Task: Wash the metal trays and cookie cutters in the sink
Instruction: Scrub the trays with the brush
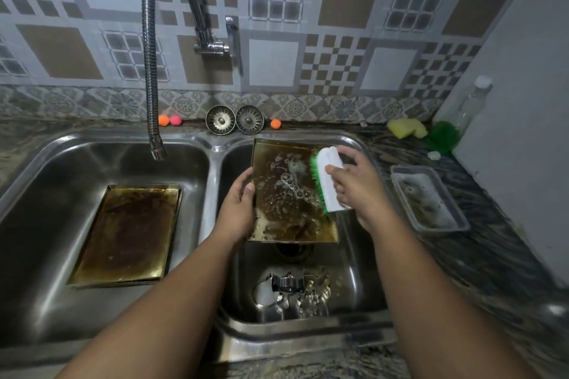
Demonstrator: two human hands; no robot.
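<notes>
The left hand [238,203] is being used to grip the left edge of the soiled metal tray [286,194], thumb on its face and fingers behind. The tray is thus being propped at a tilt over the right basin of the sink [215,144], at centre frame. The right hand [354,184] is being wrapped round the white back of a brush [331,181], and its green bristles are being pressed against the tray's right side, beside the suds.

The tray is being judged thin, stiff and light, but slippery with grease and soap. A hold at the raised rim is being advised, as the flat face offers no purchase.

A second tray [129,234] is lying flat in the left basin, lower left of frame. The cookie cutters [295,289] are heaped in the bottom of the right basin, below the held tray. They are being judged small, light and thin-edged, best lifted singly by their outer walls.
</notes>
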